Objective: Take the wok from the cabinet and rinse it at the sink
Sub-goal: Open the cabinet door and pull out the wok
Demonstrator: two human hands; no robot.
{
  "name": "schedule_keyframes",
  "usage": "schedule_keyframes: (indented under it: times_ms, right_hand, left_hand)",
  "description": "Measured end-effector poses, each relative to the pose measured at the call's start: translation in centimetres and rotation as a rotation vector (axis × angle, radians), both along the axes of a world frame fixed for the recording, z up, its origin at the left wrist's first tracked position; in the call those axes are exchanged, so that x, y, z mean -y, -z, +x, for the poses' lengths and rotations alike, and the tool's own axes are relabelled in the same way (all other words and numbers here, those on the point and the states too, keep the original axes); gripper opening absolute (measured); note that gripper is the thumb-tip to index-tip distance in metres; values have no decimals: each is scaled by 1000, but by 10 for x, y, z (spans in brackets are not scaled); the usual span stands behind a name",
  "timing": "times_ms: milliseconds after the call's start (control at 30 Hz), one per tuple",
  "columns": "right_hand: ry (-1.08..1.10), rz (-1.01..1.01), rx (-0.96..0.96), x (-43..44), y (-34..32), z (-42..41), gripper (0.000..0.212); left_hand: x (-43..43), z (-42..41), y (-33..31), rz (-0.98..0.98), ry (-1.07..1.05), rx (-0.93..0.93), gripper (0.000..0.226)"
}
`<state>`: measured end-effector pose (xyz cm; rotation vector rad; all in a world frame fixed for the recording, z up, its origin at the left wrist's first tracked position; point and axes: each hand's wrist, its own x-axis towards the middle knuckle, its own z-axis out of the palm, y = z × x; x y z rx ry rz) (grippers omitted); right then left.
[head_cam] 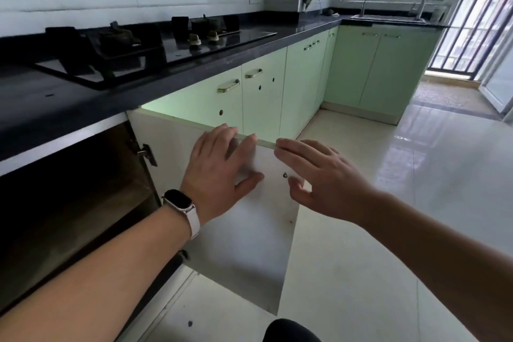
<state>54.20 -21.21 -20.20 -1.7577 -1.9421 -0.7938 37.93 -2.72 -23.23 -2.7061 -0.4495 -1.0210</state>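
Left grip (219,172) lies flat on the inner face of the swung-out door (244,244), fingers straight and reaching its top edge, clasping nothing; right grip (327,183) is spread loose at the door's top outer corner, also holding nothing. The cabinet (69,203) under the tabletop's (41,114) near end gapes open, but its inside is too dark to make out the wok. The sink (388,18) sits at the tabletop's far right corner.
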Motion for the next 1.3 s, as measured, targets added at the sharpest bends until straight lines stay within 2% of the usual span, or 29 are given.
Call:
schedule_keyframes:
  times_ms: [133, 267, 433, 667, 933, 1100, 1300]
  right_hand:
    - [12, 23, 61, 1, -5, -4, 44]
    - [46, 70, 115, -1, -15, -20, 32]
    - [-45, 80, 125, -14, -20, -60, 32]
    - [-239, -68, 23, -60, 1, -125, 31]
    - [-364, -335, -48, -138, 34, -202, 39]
    - [-418, -464, -91, -179, 48, -246, 43]
    - [-466, -495, -120, -217, 70, -286, 44]
  left_hand:
    - [5, -5, -6, -60, 6, -79, 65]
    - [6, -23, -12, -39, 37, -118, 66]
    - [-8, -82, -18, 55, -97, -242, 69]
    - [-42, -219, -49, 162, -334, -358, 53]
    - [-59, -341, -101, 228, -641, -504, 58]
    - [-67, -373, -105, 256, -608, -597, 58]
    - [-74, -379, -101, 327, -553, -618, 62]
